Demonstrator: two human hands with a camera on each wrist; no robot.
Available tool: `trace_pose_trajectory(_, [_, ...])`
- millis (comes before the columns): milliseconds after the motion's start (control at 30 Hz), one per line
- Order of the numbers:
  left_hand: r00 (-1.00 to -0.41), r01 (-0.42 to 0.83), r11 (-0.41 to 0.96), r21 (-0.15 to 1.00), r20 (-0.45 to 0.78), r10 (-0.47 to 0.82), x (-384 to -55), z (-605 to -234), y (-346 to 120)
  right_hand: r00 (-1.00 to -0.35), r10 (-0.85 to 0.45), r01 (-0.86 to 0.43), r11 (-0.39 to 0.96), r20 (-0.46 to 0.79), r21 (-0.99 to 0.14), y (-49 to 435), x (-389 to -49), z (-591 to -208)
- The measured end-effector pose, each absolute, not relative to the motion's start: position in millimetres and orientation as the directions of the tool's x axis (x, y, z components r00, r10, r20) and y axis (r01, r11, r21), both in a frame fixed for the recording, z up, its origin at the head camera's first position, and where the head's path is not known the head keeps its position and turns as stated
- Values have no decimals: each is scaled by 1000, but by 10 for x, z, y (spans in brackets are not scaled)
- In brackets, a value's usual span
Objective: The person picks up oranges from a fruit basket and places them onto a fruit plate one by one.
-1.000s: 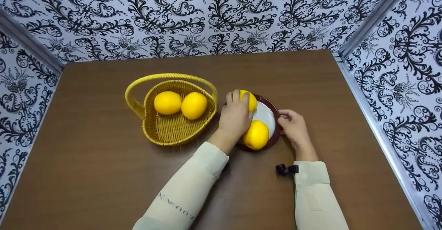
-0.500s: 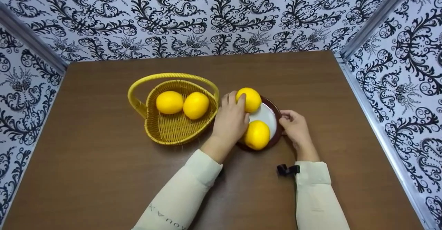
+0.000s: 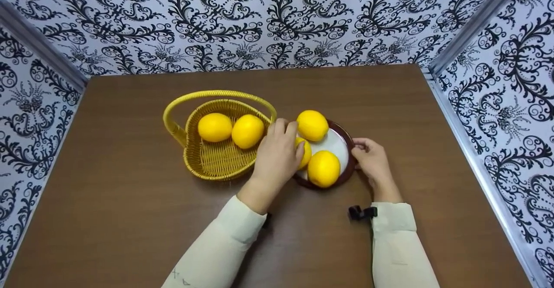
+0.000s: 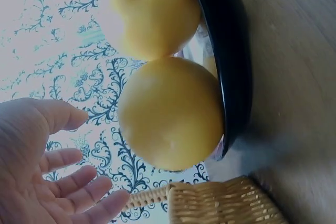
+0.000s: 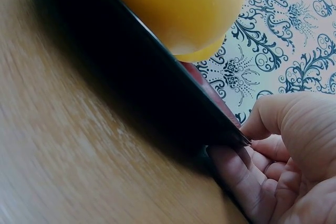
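Observation:
My left hand (image 3: 277,154) hovers between the basket and the plate, holding nothing. In the left wrist view its fingers (image 4: 84,182) are loosely spread, apart from the nearest yellow fruit (image 4: 170,114). The dark red plate (image 3: 336,143) has a white middle and bears three round yellow fruits: a back one (image 3: 312,125), a front one (image 3: 323,169) and a left one (image 3: 304,153) partly hidden by my left hand. At the plate's right edge my right hand (image 3: 374,160) pinches the rim between thumb and fingers, seen close in the right wrist view.
Left of the plate stands a woven yellow basket (image 3: 220,162) with a tall arched handle (image 3: 218,93). Two more yellow fruits (image 3: 215,127) lie inside it. Patterned panels (image 3: 277,24) border the brown table (image 3: 130,227) at the back and both sides.
My left hand has moved left, off the fruits on the plate toward the basket, uncovering the back fruit and part of the left one. My right hand stays at the plate's rim.

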State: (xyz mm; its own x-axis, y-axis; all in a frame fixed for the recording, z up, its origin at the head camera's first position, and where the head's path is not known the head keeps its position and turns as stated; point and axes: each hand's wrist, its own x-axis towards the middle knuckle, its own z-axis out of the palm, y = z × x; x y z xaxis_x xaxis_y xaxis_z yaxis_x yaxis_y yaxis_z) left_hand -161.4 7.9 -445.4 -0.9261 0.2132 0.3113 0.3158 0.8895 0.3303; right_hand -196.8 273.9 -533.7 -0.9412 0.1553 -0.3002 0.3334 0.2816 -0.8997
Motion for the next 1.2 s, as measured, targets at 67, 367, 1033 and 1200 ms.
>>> trace_pose_trajectory(67, [-921, 311, 898, 311, 333, 203, -1594, -4447, 46, -943, 156, 327, 284, -293, -901, 2737, -1969, -5337])
trace_pose_trajectory(367, [-917, 262, 919, 293, 373, 142, -1579, -4420, -124, -947, 158, 316, 290, -280, -903, 2738, -1962, -5344])
trace_pose_trajectory(1033, [-945, 70, 940, 333, 325, -45, -1762, -4599, -458, -945, 165, 319, 292, -281, -902, 2728, -1975, -5344])
trace_pose_trajectory(1200, [-960, 32, 931, 365, 270, -72, -1819, -4658, -509, -949, 163, 308, 290, -271, -906, 2730, -1972, -5356])
